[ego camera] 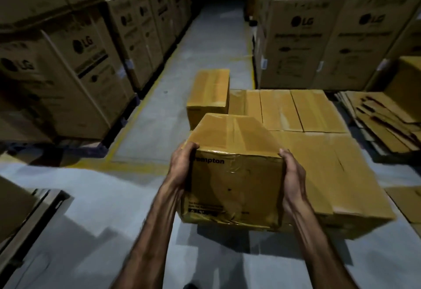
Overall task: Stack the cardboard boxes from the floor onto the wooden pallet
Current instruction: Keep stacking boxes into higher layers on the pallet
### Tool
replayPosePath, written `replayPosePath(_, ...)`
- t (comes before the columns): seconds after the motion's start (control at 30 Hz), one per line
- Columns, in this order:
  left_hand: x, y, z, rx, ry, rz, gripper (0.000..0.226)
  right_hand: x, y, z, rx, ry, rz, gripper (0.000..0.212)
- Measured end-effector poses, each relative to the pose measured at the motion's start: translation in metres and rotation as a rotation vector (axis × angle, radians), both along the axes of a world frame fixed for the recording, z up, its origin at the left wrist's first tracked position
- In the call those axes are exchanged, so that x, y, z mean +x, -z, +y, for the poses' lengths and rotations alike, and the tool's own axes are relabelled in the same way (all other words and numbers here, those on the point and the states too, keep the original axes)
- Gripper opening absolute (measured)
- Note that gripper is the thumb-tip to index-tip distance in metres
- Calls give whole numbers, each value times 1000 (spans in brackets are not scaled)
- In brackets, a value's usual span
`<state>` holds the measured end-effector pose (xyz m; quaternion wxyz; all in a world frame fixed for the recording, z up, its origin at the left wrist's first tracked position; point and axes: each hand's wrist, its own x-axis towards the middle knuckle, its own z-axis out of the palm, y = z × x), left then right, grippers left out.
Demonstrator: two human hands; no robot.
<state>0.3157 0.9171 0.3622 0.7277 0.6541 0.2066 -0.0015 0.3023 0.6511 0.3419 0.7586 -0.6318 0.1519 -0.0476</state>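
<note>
I hold a taped brown cardboard box (234,174) in the air at the centre of the head view. My left hand (182,163) grips its left side and my right hand (293,174) grips its right side. Behind and below it lies a flat layer of similar boxes (296,111), several side by side. One more box (210,90) sits on top of that layer at its far left corner. The wooden pallet under the layer is hidden by the boxes.
Tall stacks of large printed cartons (68,61) wall the aisle on the left, and more large cartons (330,38) on the right. Flattened cardboard sheets (382,120) lie at the right. A grey floor aisle (205,45) with a yellow line runs ahead. A box edge (16,204) sits at the near left.
</note>
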Motion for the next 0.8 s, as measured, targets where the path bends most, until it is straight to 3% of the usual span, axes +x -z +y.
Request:
replayPosePath(0.3, 67, 18, -37, 22, 142, 32, 26, 37, 3, -33, -51, 161, 79, 38)
replayPosePath(0.67, 163, 41, -16, -44, 255, 76, 27, 107, 1, -9, -128, 228, 174, 38)
replayPosePath(0.8, 198, 44, -11, -87, 285, 95, 45, 135, -2, -4, -194, 246, 161, 38)
